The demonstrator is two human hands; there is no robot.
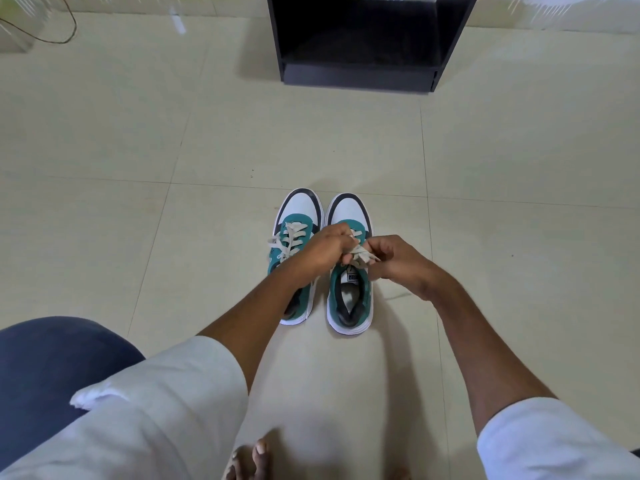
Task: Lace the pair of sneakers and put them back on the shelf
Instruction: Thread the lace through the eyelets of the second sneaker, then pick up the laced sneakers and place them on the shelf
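Observation:
Two teal, white and black sneakers stand side by side on the tiled floor, toes pointing away from me. The left sneaker (294,216) has its cream lace threaded and tied. Over the tongue of the right sneaker (348,292), both hands pinch its cream lace (362,255). My left hand (327,249) reaches across the left sneaker and grips the lace from the left. My right hand (396,259) holds the lace's other end from the right. The eyelets under my hands are hidden.
A black open shelf (360,69) stands on the floor straight ahead, beyond the sneakers. A thin cable (69,29) lies at the far left. My knee in dark trousers (52,358) and bare toes (258,455) are close at the bottom.

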